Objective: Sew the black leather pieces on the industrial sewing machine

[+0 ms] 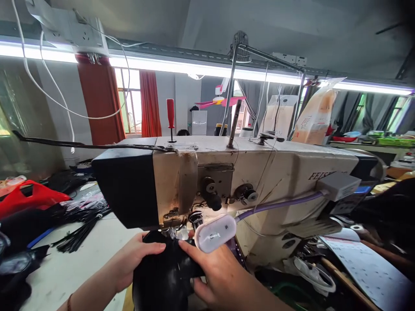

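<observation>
A shiny black piece of leather-like material (162, 276) lies beneath the needle area of a sewing machine (285, 168). My left hand (134, 255) grips its left edge, thumb stretched along the top and the other fingers mostly hidden. From the right, my right hand (218, 268) holds the same piece, with the index fingertip close to the presser foot (171, 233). Its thumb is lower, by the edge of the material. A small white lamp (215, 235) on a purple flexible neck hangs just above my right hand and covers part of it.
A red-handled screwdriver (170, 114) stands upright on the machine. Left on the table are a bundle of black strips (82, 226) and a red plastic bag (30, 198). To the right lie printed sheets (366, 268) and a white coil (314, 274). A thread stand (231, 86) rises behind.
</observation>
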Motion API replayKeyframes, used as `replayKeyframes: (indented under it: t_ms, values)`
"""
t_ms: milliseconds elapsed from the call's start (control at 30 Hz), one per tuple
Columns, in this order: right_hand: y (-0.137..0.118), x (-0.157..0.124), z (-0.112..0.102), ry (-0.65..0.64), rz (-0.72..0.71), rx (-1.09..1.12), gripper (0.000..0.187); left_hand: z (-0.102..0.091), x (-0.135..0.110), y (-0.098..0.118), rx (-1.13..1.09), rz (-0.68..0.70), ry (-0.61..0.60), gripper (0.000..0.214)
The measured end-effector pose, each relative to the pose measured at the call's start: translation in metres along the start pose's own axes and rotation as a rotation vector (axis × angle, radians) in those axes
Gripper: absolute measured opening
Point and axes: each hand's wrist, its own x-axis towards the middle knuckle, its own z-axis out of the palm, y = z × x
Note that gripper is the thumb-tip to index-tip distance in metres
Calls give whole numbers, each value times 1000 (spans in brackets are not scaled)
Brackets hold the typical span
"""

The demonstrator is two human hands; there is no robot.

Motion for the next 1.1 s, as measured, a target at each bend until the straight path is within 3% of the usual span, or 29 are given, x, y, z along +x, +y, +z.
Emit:
replayKeyframes:
  t_ms: [200, 400, 567, 700, 900, 1100]
  values:
    - [9, -2, 3, 103, -115, -44, 70, 0, 0, -1, 28, -40, 56, 50]
    - [18, 3, 1, 16, -85, -101, 75, -5, 3, -3, 50, -84, 28, 47]
    - [16, 16, -7, 13, -105, -163, 61, -14, 9, -9, 62, -101, 30, 51]
    - [17, 16, -8, -1, -152, -124, 69, -16, 11, -11, 72, -113, 4, 51]
    - [19, 6, 2, 40, -72, -50, 70, -15, 14, -6, 60, -137, 99, 50]
    - [20, 7, 11, 104, -41, -56, 67, -18, 20, 6, 36, -199, 98, 44]
